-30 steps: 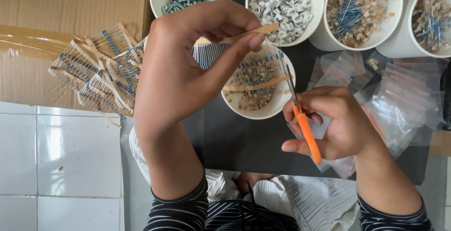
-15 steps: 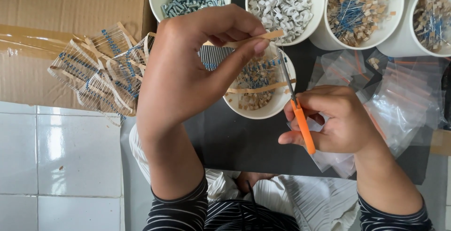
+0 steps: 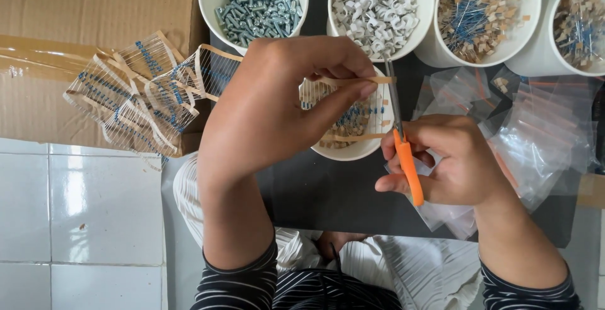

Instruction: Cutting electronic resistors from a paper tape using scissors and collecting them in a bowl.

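Note:
My left hand (image 3: 277, 105) pinches a taped strip of resistors (image 3: 350, 105) and holds it over a white bowl (image 3: 353, 152) that has cut pieces inside. My right hand (image 3: 450, 162) grips orange-handled scissors (image 3: 403, 152). Their blades point up along the right end of the strip, at its paper tape. The strip stretches from under my left fingers to the blades.
Several white cups stand along the back: one with screws (image 3: 258, 4), one with white clips (image 3: 378, 7), two with cut components (image 3: 479, 13) (image 3: 576, 26). Coiled resistor strips (image 3: 145, 92) lie on a cardboard box (image 3: 63, 45). Clear plastic bags (image 3: 542, 140) lie at the right.
My left hand has drawn the strip slightly left and down. The scissors stay at the strip's right end, shifted a little lower with my right hand.

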